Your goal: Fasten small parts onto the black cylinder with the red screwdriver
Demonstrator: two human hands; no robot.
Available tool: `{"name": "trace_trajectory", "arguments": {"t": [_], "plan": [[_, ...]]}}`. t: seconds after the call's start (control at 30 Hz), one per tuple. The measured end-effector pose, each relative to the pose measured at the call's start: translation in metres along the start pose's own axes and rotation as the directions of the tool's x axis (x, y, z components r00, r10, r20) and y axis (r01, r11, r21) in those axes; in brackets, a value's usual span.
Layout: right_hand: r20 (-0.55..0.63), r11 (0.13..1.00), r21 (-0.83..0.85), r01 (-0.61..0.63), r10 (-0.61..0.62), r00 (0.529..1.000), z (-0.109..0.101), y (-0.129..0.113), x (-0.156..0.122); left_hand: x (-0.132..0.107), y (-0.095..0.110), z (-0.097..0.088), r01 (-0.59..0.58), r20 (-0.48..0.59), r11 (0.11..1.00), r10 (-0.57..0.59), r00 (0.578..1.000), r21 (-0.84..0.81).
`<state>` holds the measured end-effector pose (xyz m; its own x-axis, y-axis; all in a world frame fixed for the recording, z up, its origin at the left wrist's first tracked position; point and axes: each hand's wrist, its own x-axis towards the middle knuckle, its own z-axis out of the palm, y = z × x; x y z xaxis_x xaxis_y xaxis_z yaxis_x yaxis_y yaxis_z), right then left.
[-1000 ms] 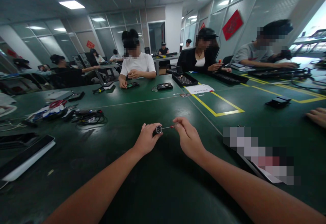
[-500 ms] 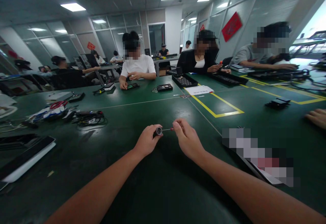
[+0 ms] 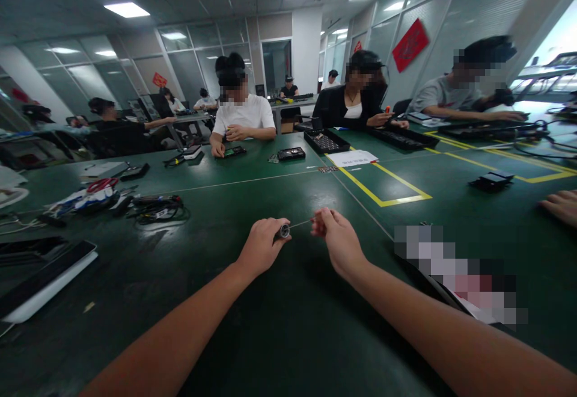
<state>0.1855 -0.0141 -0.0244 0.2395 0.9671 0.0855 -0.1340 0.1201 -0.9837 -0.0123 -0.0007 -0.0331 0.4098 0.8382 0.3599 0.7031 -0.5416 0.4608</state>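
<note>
My left hand (image 3: 264, 243) is closed around a short dark cylinder (image 3: 285, 231), which looks like a small flashlight. Its round, silver-rimmed end faces me. In my right hand (image 3: 338, 234) is a thin screwdriver (image 3: 300, 224), with most of its handle hidden by the fingers. The slim metal shaft runs leftward to the cylinder's side; whether the tip touches it or goes in, I cannot tell. Both hands are held over the green table (image 3: 270, 337).
Left lie a cable bundle (image 3: 160, 209), red-handled pliers or scissors (image 3: 101, 184) and a black-and-white device (image 3: 54, 283). A blurred-out printed item (image 3: 455, 270) lies right, near a black part (image 3: 492, 181) and another person's hand (image 3: 561, 207). Several people sit opposite, with black trays (image 3: 327, 142).
My right hand has shifted slightly right, away from my left, and its fingers now cover more of the screwdriver's red handle. The cylinder has moved a touch right.
</note>
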Motion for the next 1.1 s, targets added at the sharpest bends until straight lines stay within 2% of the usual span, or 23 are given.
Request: {"name": "trace_trajectory", "arguments": {"t": [0.07, 0.17, 0.3, 0.43, 0.7, 1.1], "plan": [[-0.048, 0.996, 0.045, -0.082, 0.084, 0.995, -0.002, 0.005, 0.006, 0.002, -0.001, -0.002, 0.019, 0.006, 0.999, -0.019, 1.0, 0.042], [-0.115, 0.998, -0.057, -0.003, -0.004, 0.993, -0.004, 0.006, 0.007, 0.003, -0.006, -0.001, 0.053, 0.013, 0.997, -0.054, 0.998, 0.057], [-0.026, 0.972, -0.187, 0.139, -0.147, 0.989, -0.001, 0.001, 0.0, 0.002, -0.01, 0.001, 0.048, 0.008, 0.997, -0.048, 0.999, 0.057], [0.054, 0.952, -0.228, 0.205, -0.198, 0.979, 0.001, -0.002, -0.006, 0.002, -0.005, 0.001, 0.053, 0.021, 0.998, -0.054, 0.998, 0.042], [0.103, 0.943, -0.249, 0.221, -0.202, 0.974, 0.001, -0.003, -0.007, 0.001, -0.004, 0.001, 0.062, 0.031, 0.998, -0.062, 0.998, -0.018], [0.107, 0.943, -0.248, 0.222, -0.201, 0.974, 0.0, -0.003, -0.007, 0.0, -0.006, 0.002, 0.049, 0.031, 0.998, -0.047, 0.998, -0.051]]}}
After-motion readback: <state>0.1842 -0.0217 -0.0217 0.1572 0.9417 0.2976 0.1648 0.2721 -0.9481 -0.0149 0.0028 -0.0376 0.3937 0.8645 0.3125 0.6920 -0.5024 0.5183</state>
